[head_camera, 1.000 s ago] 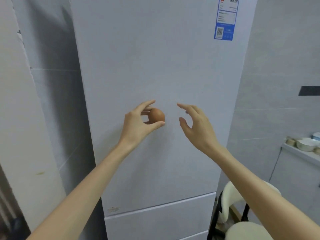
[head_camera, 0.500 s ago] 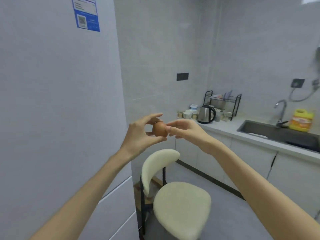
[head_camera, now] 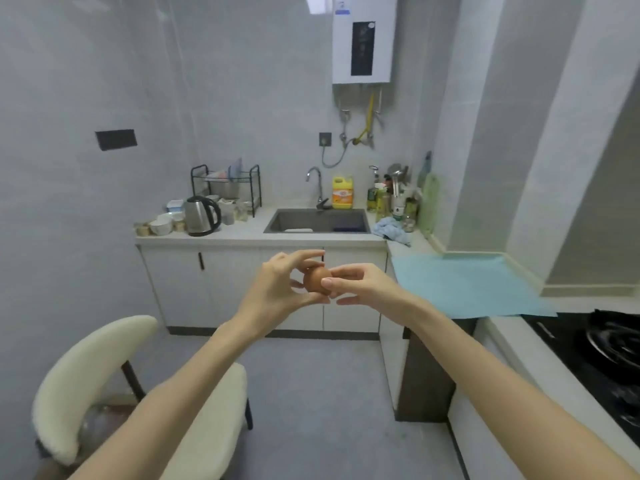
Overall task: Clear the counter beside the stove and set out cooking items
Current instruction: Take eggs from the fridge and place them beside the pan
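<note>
A brown egg (head_camera: 314, 279) is held at chest height in the middle of the view, between both hands. My left hand (head_camera: 277, 289) cups it from the left with thumb below and fingers above. My right hand (head_camera: 360, 287) pinches it from the right with thumb and fingertips. To the right lies the counter (head_camera: 502, 322) beside the black gas stove (head_camera: 602, 351), with a light blue mat (head_camera: 467, 285) spread over it.
A cream chair (head_camera: 138, 393) stands low at the left. The far counter holds a kettle (head_camera: 201, 216), bowls, a dish rack (head_camera: 225, 183), a sink (head_camera: 317, 221), a yellow detergent bottle (head_camera: 342, 192), several bottles and a blue cloth (head_camera: 393, 228). Grey floor lies between.
The view has swung right from the fridge to the kitchen counters and stove. My right hand came up to the egg and now grips it together with my left.
</note>
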